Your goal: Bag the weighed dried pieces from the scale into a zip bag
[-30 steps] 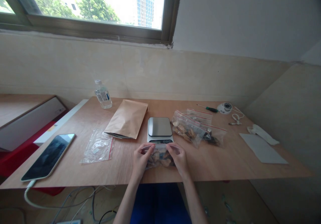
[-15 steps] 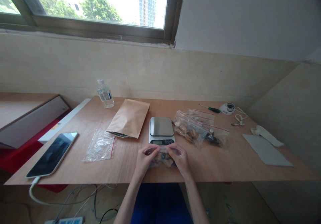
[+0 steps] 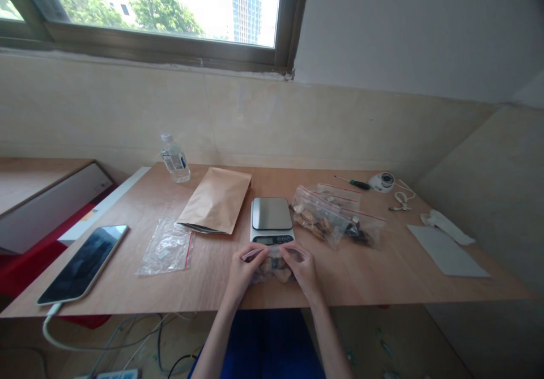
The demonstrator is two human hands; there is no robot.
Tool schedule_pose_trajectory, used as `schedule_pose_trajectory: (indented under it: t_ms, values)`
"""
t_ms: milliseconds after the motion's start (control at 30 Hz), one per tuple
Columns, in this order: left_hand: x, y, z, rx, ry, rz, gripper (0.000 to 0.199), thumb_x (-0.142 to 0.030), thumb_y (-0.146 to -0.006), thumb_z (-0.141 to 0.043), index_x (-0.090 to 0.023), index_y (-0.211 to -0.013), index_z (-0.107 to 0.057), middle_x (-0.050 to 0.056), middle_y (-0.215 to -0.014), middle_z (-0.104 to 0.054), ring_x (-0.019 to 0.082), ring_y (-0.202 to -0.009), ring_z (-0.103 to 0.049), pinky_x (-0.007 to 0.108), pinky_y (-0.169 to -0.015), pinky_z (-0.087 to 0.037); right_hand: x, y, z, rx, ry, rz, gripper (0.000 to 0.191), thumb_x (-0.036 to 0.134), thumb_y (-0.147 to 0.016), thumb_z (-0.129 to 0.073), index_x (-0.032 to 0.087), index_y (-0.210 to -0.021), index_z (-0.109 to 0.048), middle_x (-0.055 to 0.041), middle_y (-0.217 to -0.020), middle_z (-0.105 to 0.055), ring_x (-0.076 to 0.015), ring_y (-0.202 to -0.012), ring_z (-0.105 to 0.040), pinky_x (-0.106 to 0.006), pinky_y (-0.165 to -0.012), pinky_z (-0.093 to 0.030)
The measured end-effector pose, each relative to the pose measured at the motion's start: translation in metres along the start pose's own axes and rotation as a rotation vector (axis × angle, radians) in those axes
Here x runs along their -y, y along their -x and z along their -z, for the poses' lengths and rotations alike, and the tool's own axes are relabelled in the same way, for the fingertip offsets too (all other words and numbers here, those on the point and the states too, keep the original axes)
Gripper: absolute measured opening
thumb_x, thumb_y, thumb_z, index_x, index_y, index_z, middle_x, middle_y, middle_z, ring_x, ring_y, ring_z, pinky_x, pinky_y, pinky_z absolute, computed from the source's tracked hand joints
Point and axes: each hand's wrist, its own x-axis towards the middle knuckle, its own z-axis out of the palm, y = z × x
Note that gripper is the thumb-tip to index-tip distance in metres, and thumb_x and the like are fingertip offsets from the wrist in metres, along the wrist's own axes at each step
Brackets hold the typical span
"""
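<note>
A clear zip bag with brown and dark dried pieces inside lies near the table's front edge. My left hand pinches the bag's top edge on the left, and my right hand pinches it on the right, thumbs close to each other. Both hands are closed on the plastic. Just beyond them stands a digital kitchen scale with a bare steel plate. Right of the scale lie filled zip bags, one with brown pieces and one with dark pieces.
A brown paper pouch lies left of the scale, with empty clear bags beside it. Further left is a phone on a cable. A water bottle, a screwdriver, a white camera and a white sheet lie farther out.
The view has shifted slightly, so everything sits a little farther left. Both hands keep their pinch on the bag's edge, with hardly any visible movement.
</note>
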Motion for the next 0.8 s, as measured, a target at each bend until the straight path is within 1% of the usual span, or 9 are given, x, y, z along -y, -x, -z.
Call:
schedule_pose_trajectory:
  t_ms: [133, 300, 467, 633, 733, 800]
  values:
    - [0.0014, -0.0002, -0.001, 0.012, 0.071, 0.025, 0.02, -0.034, -0.075, -0.067, -0.017, -0.085, -0.07, 0.005, -0.084, -0.07, 0.019, -0.082, -0.064, 0.023, -0.072, -0.048, 0.0005, -0.0002, 0.0004, 0.01, -0.017, -0.014, 0.016, 0.034, -0.079, -0.064, 0.019, -0.078, -0.068, -0.0034, -0.08, -0.065, -0.0188, -0.08, -0.062, -0.028, -0.073, -0.049]
    - [0.0023, -0.0001, -0.001, -0.009, 0.049, 0.007, 0.019, -0.034, -0.075, -0.066, -0.016, -0.079, -0.069, 0.004, -0.078, -0.068, 0.017, -0.078, -0.063, 0.022, -0.07, -0.047, -0.001, -0.0001, 0.0006, 0.019, -0.024, -0.036, 0.017, 0.035, -0.079, -0.064, 0.019, -0.078, -0.068, -0.0038, -0.08, -0.066, -0.0186, -0.079, -0.063, -0.028, -0.071, -0.05]
    - [0.0024, 0.0, 0.0005, 0.002, 0.02, 0.008, 0.021, -0.035, -0.076, -0.066, -0.015, -0.079, -0.068, 0.003, -0.076, -0.067, 0.017, -0.076, -0.062, 0.022, -0.068, -0.046, 0.0008, -0.0003, 0.0008, 0.038, -0.023, -0.043, 0.018, 0.035, -0.079, -0.064, 0.018, -0.079, -0.068, -0.0042, -0.08, -0.067, -0.0189, -0.08, -0.063, -0.028, -0.073, -0.05]
    - [0.0024, -0.0001, 0.0006, -0.02, -0.007, -0.002, 0.022, -0.036, -0.076, -0.066, -0.014, -0.079, -0.068, 0.004, -0.077, -0.067, 0.017, -0.076, -0.062, 0.023, -0.067, -0.046, 0.0053, -0.0016, 0.0012, 0.105, -0.049, -0.068, 0.021, 0.037, -0.079, -0.064, 0.018, -0.087, -0.069, -0.007, -0.09, -0.069, -0.0212, -0.087, -0.064, -0.031, -0.076, -0.051]
    - [0.0039, -0.0011, -0.0006, -0.002, 0.011, -0.004, 0.023, -0.037, -0.077, -0.064, -0.014, -0.079, -0.067, 0.004, -0.077, -0.067, 0.017, -0.075, -0.062, 0.023, -0.067, -0.047, 0.0051, -0.0023, 0.0009, 0.124, -0.051, -0.086, 0.022, 0.037, -0.079, -0.064, 0.019, -0.09, -0.07, -0.0074, -0.094, -0.069, -0.0212, -0.088, -0.064, -0.031, -0.077, -0.052]
    - [0.0052, -0.0018, -0.0015, 0.036, 0.024, -0.003, 0.023, -0.037, -0.078, -0.063, -0.015, -0.083, -0.067, 0.005, -0.08, -0.068, 0.018, -0.078, -0.063, 0.024, -0.069, -0.048, 0.0037, -0.0026, 0.0004, 0.111, -0.034, -0.064, 0.019, 0.036, -0.079, -0.065, 0.019, -0.085, -0.07, -0.0061, -0.088, -0.069, -0.0203, -0.086, -0.064, -0.03, -0.075, -0.051]
